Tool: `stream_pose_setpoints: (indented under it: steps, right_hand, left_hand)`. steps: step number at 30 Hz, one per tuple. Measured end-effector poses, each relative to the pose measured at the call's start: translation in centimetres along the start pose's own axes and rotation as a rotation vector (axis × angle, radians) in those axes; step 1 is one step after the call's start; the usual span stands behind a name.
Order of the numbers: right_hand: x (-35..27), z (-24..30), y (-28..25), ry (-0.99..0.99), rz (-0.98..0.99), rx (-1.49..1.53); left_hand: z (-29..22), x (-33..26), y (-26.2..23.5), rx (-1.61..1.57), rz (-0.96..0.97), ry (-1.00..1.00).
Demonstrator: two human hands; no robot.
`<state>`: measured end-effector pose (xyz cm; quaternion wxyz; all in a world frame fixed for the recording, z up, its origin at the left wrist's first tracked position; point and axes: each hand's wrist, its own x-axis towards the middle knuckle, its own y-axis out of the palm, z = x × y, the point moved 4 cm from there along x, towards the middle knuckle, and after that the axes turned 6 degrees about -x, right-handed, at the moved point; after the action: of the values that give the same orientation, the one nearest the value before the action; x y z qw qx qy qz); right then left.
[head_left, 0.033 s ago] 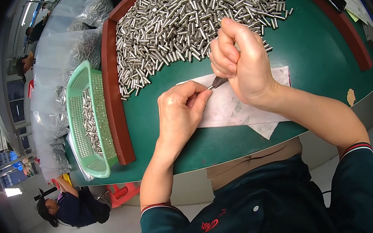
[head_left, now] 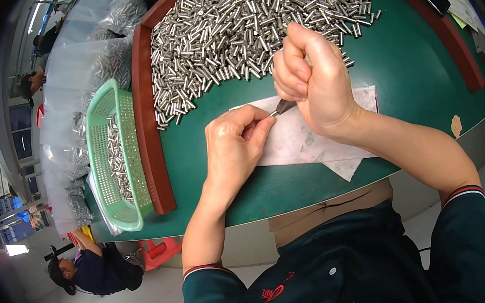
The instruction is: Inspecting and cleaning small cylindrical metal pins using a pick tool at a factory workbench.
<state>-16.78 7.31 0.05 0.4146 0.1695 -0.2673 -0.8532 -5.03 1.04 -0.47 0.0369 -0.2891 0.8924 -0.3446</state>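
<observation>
Change since the prior picture: none is seen; both hands and the work are placed as before, so the same handling step is judged to be in hand.

Left hand point(head_left: 234, 143): grip closed on something small, hidden by the fingers, just before the white paper sheet point(head_left: 312, 138).
Right hand point(head_left: 312, 76): grip closed around a slim dark tool point(head_left: 283, 107), possibly tweezers, its tip met at the left fingertips.
Pile of small metal pins point(head_left: 240, 21): behind the sheet.
Green mesh basket point(head_left: 114, 156): left of the sheet, pins inside.
Green bench point(head_left: 417, 74): red-brown rim.
Room: a crouching person point(head_left: 86, 271) is seen on the floor below the basket.
</observation>
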Motion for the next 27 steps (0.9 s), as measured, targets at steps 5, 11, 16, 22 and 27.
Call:
stream_pose_setpoints:
  steps: [5,11,16,22,27]
  right_hand:
    - [0.07,0.13,0.12,-0.002,0.012,0.010]
    - [-0.04,0.02,0.15,-0.013,0.005,-0.010]
    - [-0.10,0.18,0.16,-0.013,-0.017,-0.001]
    - [-0.30,0.27,0.33,-0.017,-0.029,-0.015]
    - [-0.58,0.14,0.51,-0.066,-0.007,-0.050]
  left_hand:
    - [-0.22,0.03,0.00,0.010,-0.005,0.034]
    - [-0.22,0.02,-0.04,0.014,-0.005,0.046]
    - [-0.30,0.01,-0.05,-0.005,-0.005,0.021]
    - [-0.20,0.00,-0.04,-0.008,-0.001,0.018]
    - [-0.12,-0.05,-0.02,-0.012,-0.002,0.014]
